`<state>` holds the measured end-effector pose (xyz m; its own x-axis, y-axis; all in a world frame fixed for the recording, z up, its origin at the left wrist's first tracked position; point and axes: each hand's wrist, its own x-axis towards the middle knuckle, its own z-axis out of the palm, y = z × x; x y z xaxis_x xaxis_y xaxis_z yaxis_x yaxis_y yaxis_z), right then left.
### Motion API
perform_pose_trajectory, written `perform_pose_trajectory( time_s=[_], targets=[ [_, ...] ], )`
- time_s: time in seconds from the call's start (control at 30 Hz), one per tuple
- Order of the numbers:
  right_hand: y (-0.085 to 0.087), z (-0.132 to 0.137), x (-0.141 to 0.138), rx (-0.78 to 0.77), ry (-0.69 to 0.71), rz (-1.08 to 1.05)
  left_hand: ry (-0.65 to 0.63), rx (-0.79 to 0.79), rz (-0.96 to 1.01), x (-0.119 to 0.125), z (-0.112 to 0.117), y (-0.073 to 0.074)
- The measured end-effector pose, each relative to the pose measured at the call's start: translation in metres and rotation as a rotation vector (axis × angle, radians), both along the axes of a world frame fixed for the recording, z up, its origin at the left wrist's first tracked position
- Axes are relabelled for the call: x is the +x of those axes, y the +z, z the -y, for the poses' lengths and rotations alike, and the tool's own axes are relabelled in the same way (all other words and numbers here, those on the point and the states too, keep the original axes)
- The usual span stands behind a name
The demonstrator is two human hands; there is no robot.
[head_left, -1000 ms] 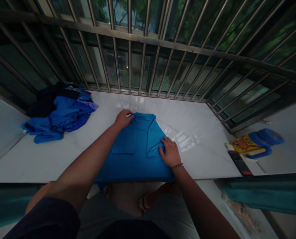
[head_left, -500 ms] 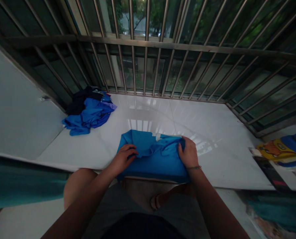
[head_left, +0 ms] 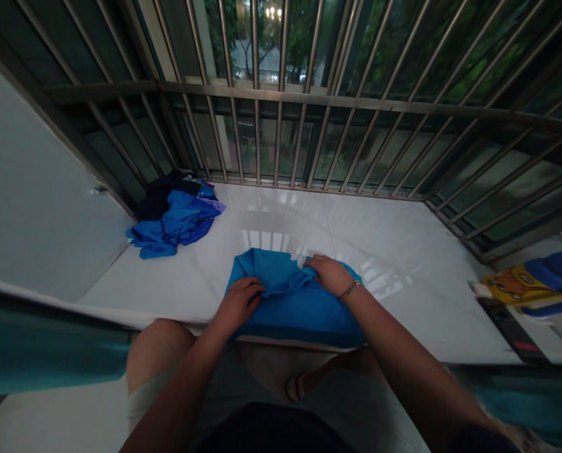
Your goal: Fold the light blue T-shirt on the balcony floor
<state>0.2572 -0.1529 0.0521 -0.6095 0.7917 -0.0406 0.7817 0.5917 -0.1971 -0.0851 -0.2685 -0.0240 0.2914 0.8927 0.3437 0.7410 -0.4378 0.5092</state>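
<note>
A blue garment (head_left: 304,314), partly folded over, lies at the front edge of the white ledge. A small white patch shows on its far edge. My left hand (head_left: 243,301) rests at its left side, the fingers curled on the folded layer. Reaching over the far edge beside the white patch, my right hand (head_left: 328,274) has its fingers closed on the cloth, their tips partly hidden. A bracelet (head_left: 350,289) circles the right wrist.
A heap of dark and blue clothes (head_left: 179,217) sits in the left corner of the ledge (head_left: 417,270). At the right are a yellow and blue bag (head_left: 535,283) and a dark flat object (head_left: 511,327). Metal bars (head_left: 281,145) enclose the far side.
My right hand has moved left from the garment's right end to beside the white patch. The left hand stays about where it was on the cloth. The view has tilted slightly upward.
</note>
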Motion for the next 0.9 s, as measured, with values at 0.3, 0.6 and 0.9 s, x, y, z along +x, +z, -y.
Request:
perform_pose_trajectory(
  time_s=[0.3,0.6,0.9],
  targets=[
    [-0.02,0.036,0.061,0.125,-0.061,-0.136,-0.017,-0.031,-0.001,0.0,0.003,0.005],
    [-0.05,0.091,0.08,0.243,-0.037,-0.208,-0.044,0.001,-0.055,0.0,0.005,0.001],
    [-0.055,0.101,0.05,0.197,-0.034,-0.245,-0.042,0.009,-0.064,0.001,0.008,0.006]
  ],
)
